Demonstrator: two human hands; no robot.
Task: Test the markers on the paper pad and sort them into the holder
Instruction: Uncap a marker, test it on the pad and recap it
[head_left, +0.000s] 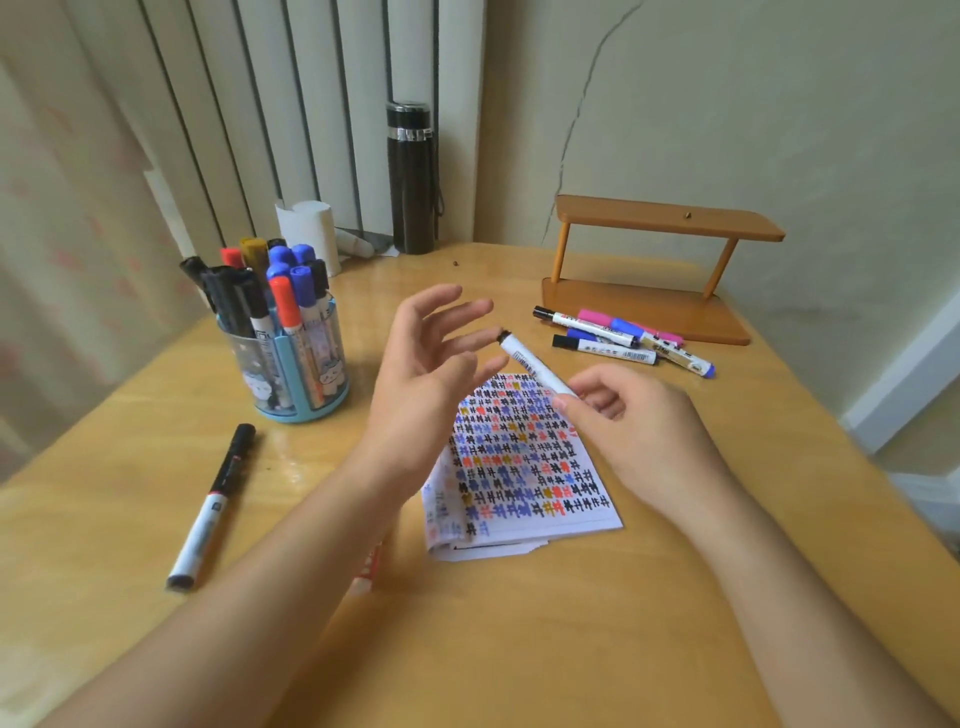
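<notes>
Markers (280, 291) already fill the holder (296, 384) at 10 o'clock from the pad (519, 467). The pad's page is nearly covered in test marks, so most of the job looks done. The right grip (639, 431) pinches one white marker (535, 366) above the pad's far edge. The left grip (426, 364) hovers beside its dark end, fingers spread, holding nothing. Left to sort, by the look of it: a cluster (623, 338) at 1 o'clock and a black marker (213, 504) on the worktop (571, 649) at 8 o'clock.
</notes>
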